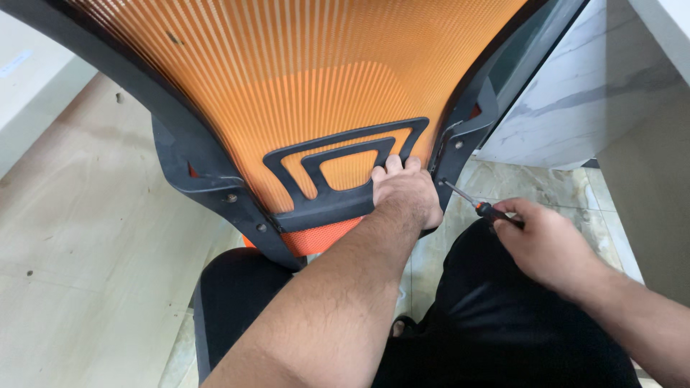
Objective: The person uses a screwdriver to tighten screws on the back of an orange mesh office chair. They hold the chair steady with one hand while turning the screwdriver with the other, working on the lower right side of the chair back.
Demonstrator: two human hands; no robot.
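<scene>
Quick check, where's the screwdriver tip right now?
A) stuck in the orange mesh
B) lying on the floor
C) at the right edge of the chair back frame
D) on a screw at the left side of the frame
C: the right hand holds the screwdriver with its tip against the right edge of the black chair back frame, while the left hand grips the lumbar support.

You're on the floor of a home or office room: marble-look floor tiles point(560, 190), flattened cardboard point(86, 237), white wall point(29, 79).
</scene>
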